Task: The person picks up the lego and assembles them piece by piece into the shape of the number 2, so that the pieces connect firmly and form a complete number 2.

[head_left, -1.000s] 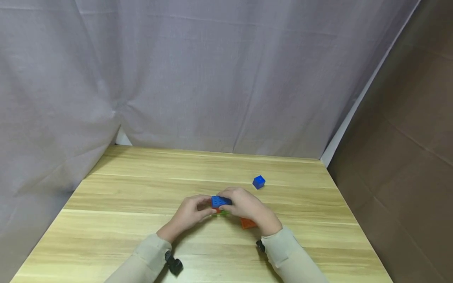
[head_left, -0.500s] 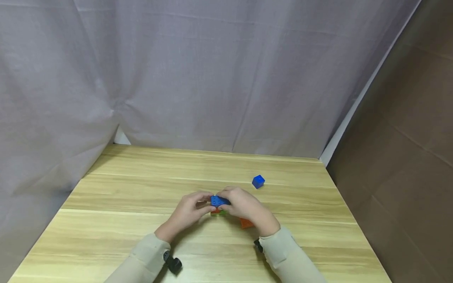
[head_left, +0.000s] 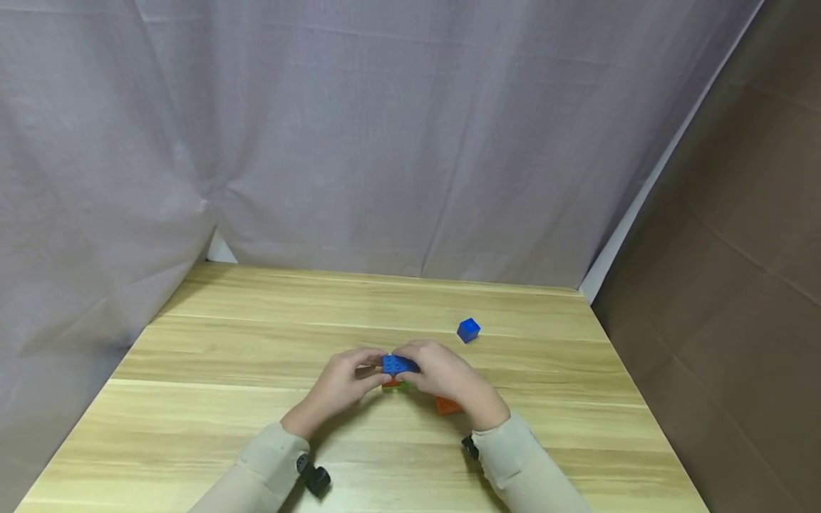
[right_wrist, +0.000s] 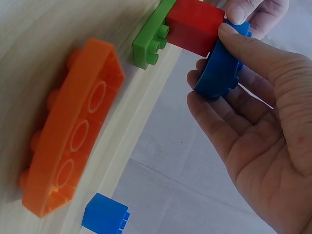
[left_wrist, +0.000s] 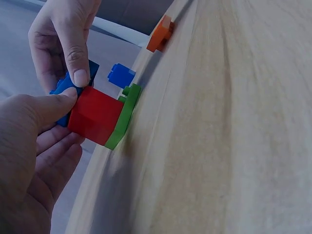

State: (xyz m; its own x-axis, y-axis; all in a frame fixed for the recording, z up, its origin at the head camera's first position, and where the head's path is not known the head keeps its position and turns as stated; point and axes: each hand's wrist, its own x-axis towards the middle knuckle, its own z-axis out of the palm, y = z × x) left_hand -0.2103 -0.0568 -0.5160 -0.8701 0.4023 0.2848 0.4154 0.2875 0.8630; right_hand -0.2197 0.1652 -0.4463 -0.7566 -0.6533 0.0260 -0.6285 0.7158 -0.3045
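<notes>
A small stack stands on the wooden table: a green plate brick (right_wrist: 150,39) at the bottom, a red block (left_wrist: 96,114) on it, and a long blue brick (head_left: 399,365) on top. The blue brick reaches out past the red block towards my right side. My right hand (head_left: 442,370) grips this overhanging part between thumb and fingers. At the other end, my left hand (head_left: 340,388) pinches the blue brick, its thumb close to the top of the red block. Parts of the blue brick are hidden by the fingers.
An orange brick (right_wrist: 73,129) lies on its side on the table, partly behind the right wrist in the head view. Farther back sits a small blue block (head_left: 469,330). Grey curtain (head_left: 385,142) hangs along the table's back edge, brown cloth (head_left: 718,285) at right.
My left thumb and fingers have risen slightly, from beside the red block to the end of the blue brick. My right hand keeps its grip almost still.
</notes>
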